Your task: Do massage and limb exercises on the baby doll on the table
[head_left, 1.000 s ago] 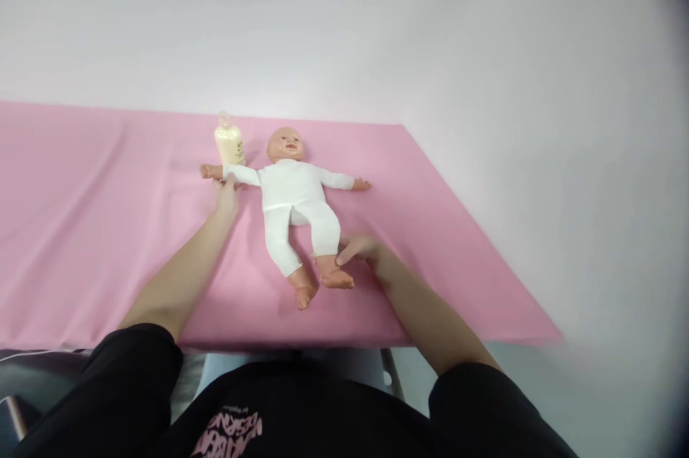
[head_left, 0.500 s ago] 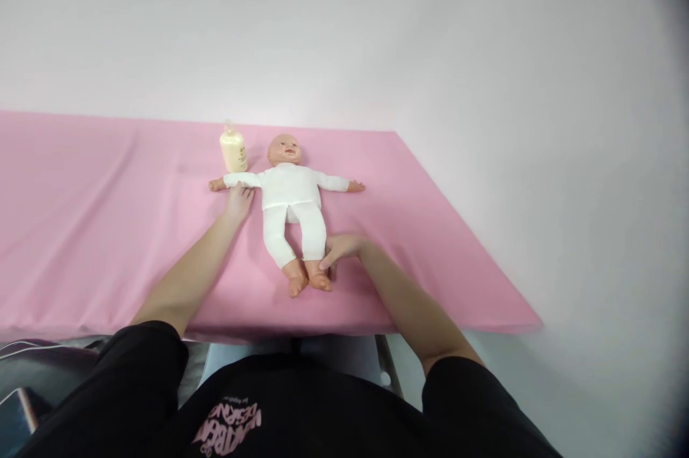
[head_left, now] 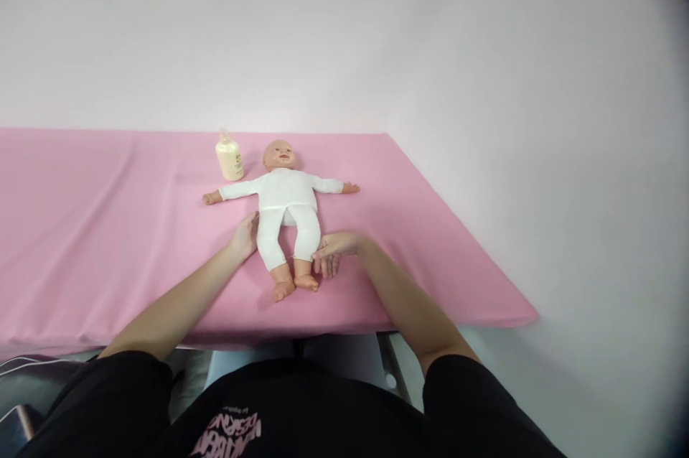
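A baby doll (head_left: 288, 189) in a white body suit lies on its back, arms stretched out sideways and bare feet toward me. My left hand (head_left: 246, 235) rests beside the doll's hip and upper leg on the left, fingers extended and their tips against its side. At the cuff of the other leg, my right hand (head_left: 329, 250) touches the doll with thumb and forefinger; its remaining fingers hang loosely apart and hold nothing. Beyond the doll's outstretched arm on the left stands a pump bottle (head_left: 230, 160) of pale yellow liquid.
The doll and bottle are on a pink padded table (head_left: 108, 242) that meets a white wall (head_left: 215, 56) at the back. Its right edge slants toward me beside another wall. At lower left, a tablet-like device (head_left: 16, 429) and a white cable (head_left: 32, 365) are visible.
My left hand has come down from the doll's arm to its hip. My right hand has shifted slightly at the lower leg, and its fingers now hang lower. The view has tilted up.
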`<state>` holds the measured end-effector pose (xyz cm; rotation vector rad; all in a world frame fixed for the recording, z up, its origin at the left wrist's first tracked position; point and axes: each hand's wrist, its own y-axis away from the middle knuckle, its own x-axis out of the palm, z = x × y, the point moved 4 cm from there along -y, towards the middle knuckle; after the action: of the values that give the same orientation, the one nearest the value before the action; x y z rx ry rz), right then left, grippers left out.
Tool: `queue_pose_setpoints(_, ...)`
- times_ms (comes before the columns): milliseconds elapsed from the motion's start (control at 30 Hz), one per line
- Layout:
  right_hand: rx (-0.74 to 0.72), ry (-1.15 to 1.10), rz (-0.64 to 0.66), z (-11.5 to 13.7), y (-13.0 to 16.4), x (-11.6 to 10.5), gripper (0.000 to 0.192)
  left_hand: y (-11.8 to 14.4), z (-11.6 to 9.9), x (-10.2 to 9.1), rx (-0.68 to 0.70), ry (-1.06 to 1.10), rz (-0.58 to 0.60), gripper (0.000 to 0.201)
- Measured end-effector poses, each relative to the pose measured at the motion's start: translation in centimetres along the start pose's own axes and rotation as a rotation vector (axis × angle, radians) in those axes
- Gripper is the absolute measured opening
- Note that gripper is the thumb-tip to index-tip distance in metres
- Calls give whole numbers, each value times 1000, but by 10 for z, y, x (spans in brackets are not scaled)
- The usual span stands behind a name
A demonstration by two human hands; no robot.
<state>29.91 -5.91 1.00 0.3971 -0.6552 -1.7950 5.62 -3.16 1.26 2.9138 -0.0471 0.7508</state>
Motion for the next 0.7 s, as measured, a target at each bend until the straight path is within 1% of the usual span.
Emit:
queue_pose_setpoints(33,1,3,-27,-1,4,-4,69,7,3,1,-65,24,-6,21)
queue_pose_setpoints(100,0,-13,-115,-4,12,-16,67,21,6,3,-143,71,-4,20)
queue_pose_setpoints(167,-39,-99,-258,-9,18,-31,63,34,7,8,-188,99,20,20)
queue_pose_setpoints(233,-141,-274,-424,-13,21,-47,55,46,11,14,-261,137,55,22)
queue_pose_setpoints(300,-257,-489,-573,-15,20,-61,47,57,16,20,-353,190,79,31)
queue_pose_setpoints(333,-309,-593,-638,-17,19,-67,44,62,19,22,-399,210,72,35)
queue_pose_setpoints(400,-396,-771,-745,-18,14,-78,39,70,24,26,-483,223,51,41)
queue_pose_setpoints(467,-471,-911,-809,-19,9,-87,38,77,28,30,-558,216,67,41)
queue_pose_setpoints(567,-560,-1043,-851,-18,1,-104,42,85,31,35,-634,189,198,34)
queue_pose_setpoints(700,-640,-1090,-914,-14,-5,-128,41,97,31,39,-674,143,411,32)
